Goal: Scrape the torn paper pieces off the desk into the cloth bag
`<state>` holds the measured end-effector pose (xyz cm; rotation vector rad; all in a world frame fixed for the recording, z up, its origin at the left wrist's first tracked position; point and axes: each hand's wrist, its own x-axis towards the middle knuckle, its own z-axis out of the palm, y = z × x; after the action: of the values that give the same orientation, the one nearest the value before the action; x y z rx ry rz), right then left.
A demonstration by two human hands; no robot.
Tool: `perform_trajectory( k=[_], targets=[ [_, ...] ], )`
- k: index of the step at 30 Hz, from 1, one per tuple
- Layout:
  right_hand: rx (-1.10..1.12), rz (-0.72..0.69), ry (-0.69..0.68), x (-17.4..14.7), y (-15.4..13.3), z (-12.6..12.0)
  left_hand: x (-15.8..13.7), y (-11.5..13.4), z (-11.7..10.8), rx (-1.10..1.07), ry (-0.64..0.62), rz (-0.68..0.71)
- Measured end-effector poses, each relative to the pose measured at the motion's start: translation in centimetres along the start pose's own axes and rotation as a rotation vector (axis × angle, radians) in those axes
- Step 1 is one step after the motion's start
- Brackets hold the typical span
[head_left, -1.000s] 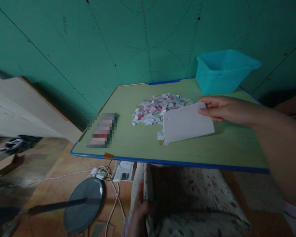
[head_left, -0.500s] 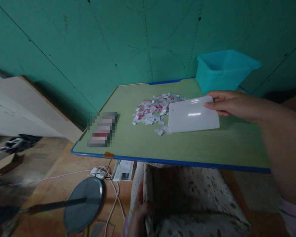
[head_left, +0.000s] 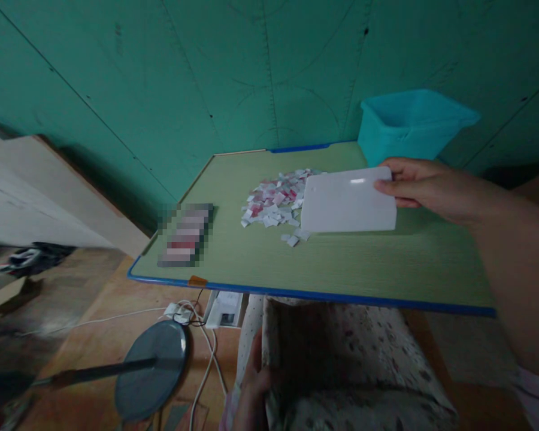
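A teal panelled wall (head_left: 170,78) fills the upper half of the frame, and below it the pale green desk (head_left: 386,269), rectangular with a blue edge band, spans the middle. Under the desk, at the lower centre, hangs a speckled cloth (head_left: 350,371); the left hand (head_left: 251,389) is closed on its edge at the bottom of the frame. At the upper right a turquoise plastic bin (head_left: 413,123) with flared sides stands at the desk's far corner; its inside cannot be seen. Lower left, on the wooden floor, lies a round grey lamp base (head_left: 155,371) with a white cable (head_left: 206,371) curling beside it. At right centre the right hand (head_left: 424,188) pinches the right edge of a smooth, glossy white plastic card (head_left: 348,209) with rounded corners, thumb on top and fingers beneath; the card stretches leftward from the hand, held low over the desk. Its left edge meets a loose heap of small white and pink paper scraps (head_left: 273,200) at the centre, with a few strays just below. A blurred dark flat object (head_left: 186,234) rests left of the heap.
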<state>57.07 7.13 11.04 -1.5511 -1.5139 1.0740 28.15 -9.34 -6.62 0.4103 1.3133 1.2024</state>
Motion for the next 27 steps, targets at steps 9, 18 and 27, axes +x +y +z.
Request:
perform_trajectory(
  k=[9, 18, 27],
  targets=[
    [-0.104, -0.148, -0.097, 0.2, 0.6, 2.4, 1.5, -1.4, -1.1, 0.111, 0.094, 0.047],
    [0.008, -0.179, -0.029, -0.3, -0.6, 3.5, 1.7, -1.5, -0.9, 0.020, 0.015, 0.008],
    [-0.082, -0.207, -0.059, -0.1, 0.2, 3.1, 1.1, -1.1, -0.3, -0.005, 0.048, -0.029]
  ],
)
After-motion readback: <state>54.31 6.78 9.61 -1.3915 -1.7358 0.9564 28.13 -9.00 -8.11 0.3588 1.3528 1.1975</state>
